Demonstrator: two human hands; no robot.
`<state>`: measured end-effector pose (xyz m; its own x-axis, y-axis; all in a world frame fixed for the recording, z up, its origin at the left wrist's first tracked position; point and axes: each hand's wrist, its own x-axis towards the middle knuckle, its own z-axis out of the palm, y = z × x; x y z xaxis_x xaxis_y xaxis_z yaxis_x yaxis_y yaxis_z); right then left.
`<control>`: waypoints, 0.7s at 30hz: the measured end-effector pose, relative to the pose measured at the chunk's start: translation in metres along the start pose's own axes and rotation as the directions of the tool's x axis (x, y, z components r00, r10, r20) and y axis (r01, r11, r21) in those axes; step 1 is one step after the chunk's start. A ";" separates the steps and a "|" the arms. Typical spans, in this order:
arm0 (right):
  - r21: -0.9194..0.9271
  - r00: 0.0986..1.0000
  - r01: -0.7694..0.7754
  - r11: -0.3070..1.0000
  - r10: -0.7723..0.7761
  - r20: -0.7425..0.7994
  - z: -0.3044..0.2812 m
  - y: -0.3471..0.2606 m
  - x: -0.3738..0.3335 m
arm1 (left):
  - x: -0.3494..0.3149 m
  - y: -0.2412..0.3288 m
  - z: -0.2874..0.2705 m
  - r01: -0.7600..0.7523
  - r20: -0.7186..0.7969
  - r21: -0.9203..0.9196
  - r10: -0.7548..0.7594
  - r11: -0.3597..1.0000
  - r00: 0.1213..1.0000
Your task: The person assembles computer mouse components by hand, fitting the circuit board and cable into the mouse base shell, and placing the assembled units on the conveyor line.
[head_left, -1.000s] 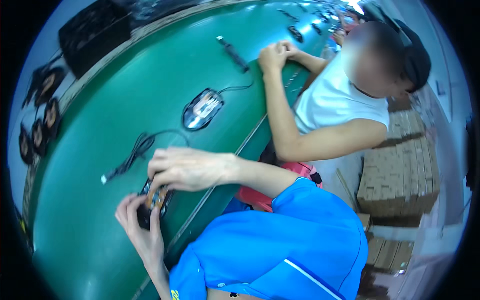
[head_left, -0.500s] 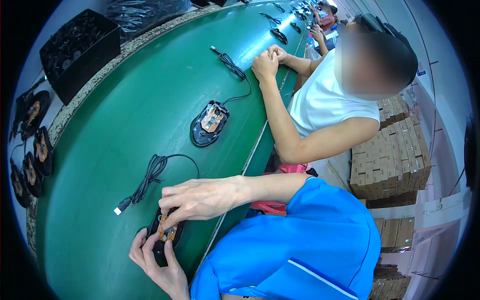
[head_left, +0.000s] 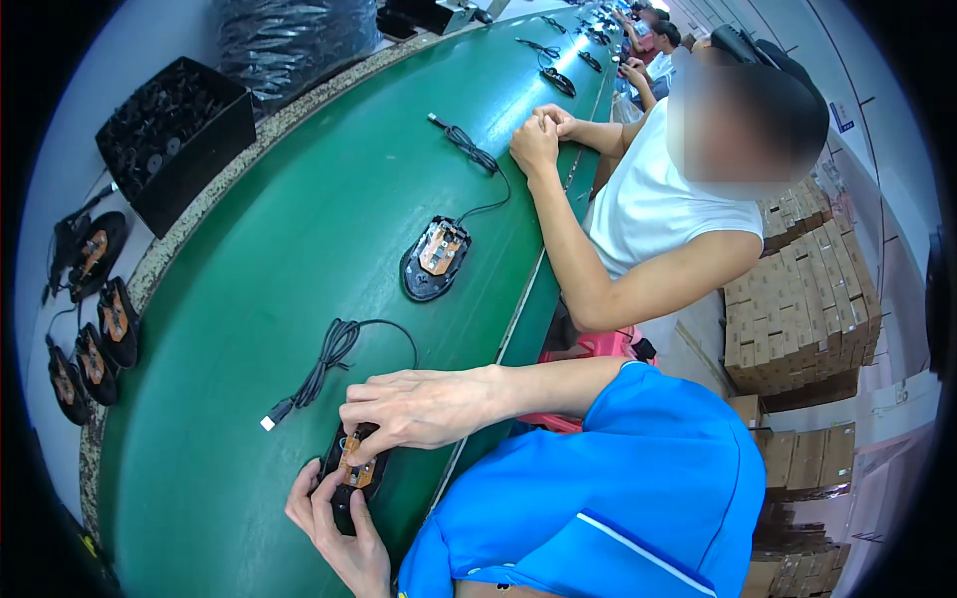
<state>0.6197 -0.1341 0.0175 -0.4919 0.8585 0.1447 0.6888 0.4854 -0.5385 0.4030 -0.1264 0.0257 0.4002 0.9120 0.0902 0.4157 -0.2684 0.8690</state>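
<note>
An opened computer mouse (head_left: 377, 478) lies on the green work surface in front of me, its black base showing an orange circuit board (head_left: 356, 474). My left hand (head_left: 339, 533) grips the near end of the base, fingers on one side and thumb on the other. From the right, my right hand (head_left: 424, 407) reaches over the far end, its fingers bent down onto the board. Its fingertips are partly hidden, so I cannot make out any small part between them. The mouse's bundled black cable (head_left: 334, 349) lies just beyond, ending in a USB plug (head_left: 269, 421).
Farther along the green surface (head_left: 249, 289) sits another opened mouse (head_left: 437, 257) with its cable. A black box of small dark parts (head_left: 174, 140) and several mouse bases (head_left: 95, 364) stand along the left ledge. A co-worker in a white top (head_left: 658, 209) rests both hands at the right edge.
The whole view has shifted slightly, so everything sits a little farther right. Both my hands stay on the mouse in nearly the same grip.
</note>
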 end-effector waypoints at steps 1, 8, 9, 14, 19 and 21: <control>0.021 1.000 0.003 1.000 -0.002 -0.014 -0.004 -0.007 -0.001 | -0.003 -0.001 -0.004 0.000 0.001 0.015 0.000 1.000 1.000; 0.024 0.998 0.045 0.999 -0.044 -0.040 -0.012 -0.030 -0.007 | -0.018 -0.001 -0.027 0.030 0.059 0.118 -0.037 0.993 0.998; 0.027 0.998 0.045 0.999 -0.044 -0.039 -0.018 -0.035 -0.004 | -0.017 0.004 -0.032 0.033 0.060 0.119 -0.040 0.992 0.997; 0.065 0.997 0.010 0.998 -0.015 0.077 -0.038 -0.036 0.002 | -0.009 0.019 -0.038 0.050 0.038 0.121 -0.055 0.991 0.998; 0.121 0.997 0.069 0.990 -0.064 -0.045 0.005 0.012 0.007 | -0.002 -0.015 -0.013 0.055 -0.023 0.110 -0.052 0.992 0.998; 0.100 0.996 0.051 0.994 -0.043 -0.081 0.027 0.024 -0.023 | -0.017 -0.032 0.022 0.102 -0.036 0.046 -0.100 0.994 0.994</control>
<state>0.6338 -0.1467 -0.0210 -0.4765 0.8474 0.2342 0.6063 0.5096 -0.6106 0.4007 -0.1406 -0.0144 0.3269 0.9448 0.0199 0.4919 -0.1881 0.8501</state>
